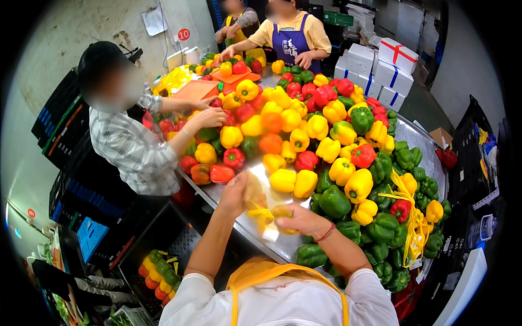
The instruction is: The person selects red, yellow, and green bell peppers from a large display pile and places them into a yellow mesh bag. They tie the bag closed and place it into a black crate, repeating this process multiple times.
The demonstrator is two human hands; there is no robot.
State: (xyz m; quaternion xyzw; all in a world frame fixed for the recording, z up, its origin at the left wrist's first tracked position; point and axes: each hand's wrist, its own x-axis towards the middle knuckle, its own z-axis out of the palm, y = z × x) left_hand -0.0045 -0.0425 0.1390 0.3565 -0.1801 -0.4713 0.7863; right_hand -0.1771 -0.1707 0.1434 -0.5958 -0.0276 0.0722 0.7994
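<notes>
My left hand (236, 195) is raised over the near edge of a metal table (248, 228), its fingers around a blurred yellow mesh net (261, 212). Facing it, my right hand (299, 220) grips the other side of the same net, a red cord around its wrist. Whether anything lies inside the net is too blurred to tell. Just beyond my hands are yellow bell peppers (282, 180), with red bell peppers (307, 160) among them. Green bell peppers (335, 201) are heaped to the right, and a bunch of yellow nets (412, 232) lies on them.
A co-worker in a plaid shirt (130, 142) handles peppers at the left; others stand at the far end. Orange trays (195, 90) lie on the table. Below left, a black crate (179, 232) holds netted peppers (161, 273). White boxes (395, 73) are stacked beyond the table.
</notes>
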